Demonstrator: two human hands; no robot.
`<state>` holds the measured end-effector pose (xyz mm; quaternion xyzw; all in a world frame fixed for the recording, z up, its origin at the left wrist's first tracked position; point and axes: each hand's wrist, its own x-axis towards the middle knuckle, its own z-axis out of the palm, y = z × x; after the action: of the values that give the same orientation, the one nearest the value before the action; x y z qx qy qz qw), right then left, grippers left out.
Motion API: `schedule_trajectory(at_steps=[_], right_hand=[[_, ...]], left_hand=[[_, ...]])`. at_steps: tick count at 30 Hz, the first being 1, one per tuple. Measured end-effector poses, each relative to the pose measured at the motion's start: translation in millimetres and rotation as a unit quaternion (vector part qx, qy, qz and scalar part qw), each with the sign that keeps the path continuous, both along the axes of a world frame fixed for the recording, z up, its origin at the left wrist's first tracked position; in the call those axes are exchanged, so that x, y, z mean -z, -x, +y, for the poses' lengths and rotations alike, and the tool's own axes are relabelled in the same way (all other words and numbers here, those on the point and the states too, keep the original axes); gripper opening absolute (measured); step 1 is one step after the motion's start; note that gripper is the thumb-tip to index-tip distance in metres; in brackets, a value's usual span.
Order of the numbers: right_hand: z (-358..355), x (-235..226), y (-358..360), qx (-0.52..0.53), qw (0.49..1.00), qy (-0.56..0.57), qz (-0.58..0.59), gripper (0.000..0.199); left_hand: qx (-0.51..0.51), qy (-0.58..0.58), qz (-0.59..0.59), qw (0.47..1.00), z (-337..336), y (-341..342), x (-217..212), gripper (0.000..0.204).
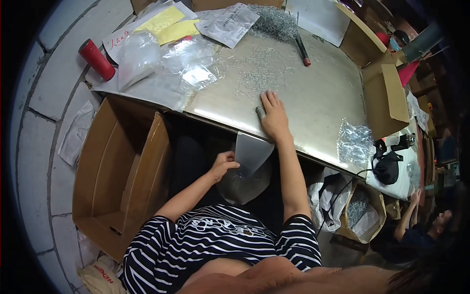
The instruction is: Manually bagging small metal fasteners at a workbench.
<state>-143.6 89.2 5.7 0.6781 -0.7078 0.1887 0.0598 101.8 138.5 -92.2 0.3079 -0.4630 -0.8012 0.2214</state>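
Observation:
My left hand (225, 165) is below the table's front edge, its thumb and fingers pinched on the edge of a translucent plastic bag (252, 151). The bag hangs from the table edge over a rounded grey metal surface (245, 188) by my lap. My right hand (274, 116) lies palm down on the metal tabletop (318, 98), fingers stretched forward and a grey cover on the thumb. Its fingertips reach the near side of many small thin metal pins (259, 73) scattered on the table. Behind them rises a tangled heap of similar pins (276, 22).
Clear plastic bags (142, 54), papers and a red cylinder (96, 60) lie at the left. A red-ended tool (303, 55) is right of the pins. Cardboard boxes stand at left (105, 166) and right (387, 98). A filled plastic packet (355, 142) lies near the right edge; another person (426, 228) sits beyond.

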Motion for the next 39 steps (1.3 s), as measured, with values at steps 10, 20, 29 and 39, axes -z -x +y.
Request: schedule_trajectory(at_steps=[10,20,29,39], right_hand=[[43.9,-9.4,-45.5,0.01,0.996,0.025,-0.084,0.044],[160.9,-52.6,-83.2,0.023,0.975,0.041,-0.218,0.041],[194.0,-18.4,-93.3,0.006,0.925,0.003,-0.381,0.033],[180.8,9.6,-107.8,-0.043,0.917,-0.127,-0.375,0.031]], left_hand=[[0.077,-0.207,0.128,0.967,18.6,-5.2,9.8,0.043],[0.161,-0.349,0.132,0.914,2.8,-34.2,60.7,0.067],[0.18,-0.131,0.025,0.975,31.5,-16.5,3.2,0.052],[0.188,-0.103,-0.13,0.968,43.8,-31.4,10.8,0.038]])
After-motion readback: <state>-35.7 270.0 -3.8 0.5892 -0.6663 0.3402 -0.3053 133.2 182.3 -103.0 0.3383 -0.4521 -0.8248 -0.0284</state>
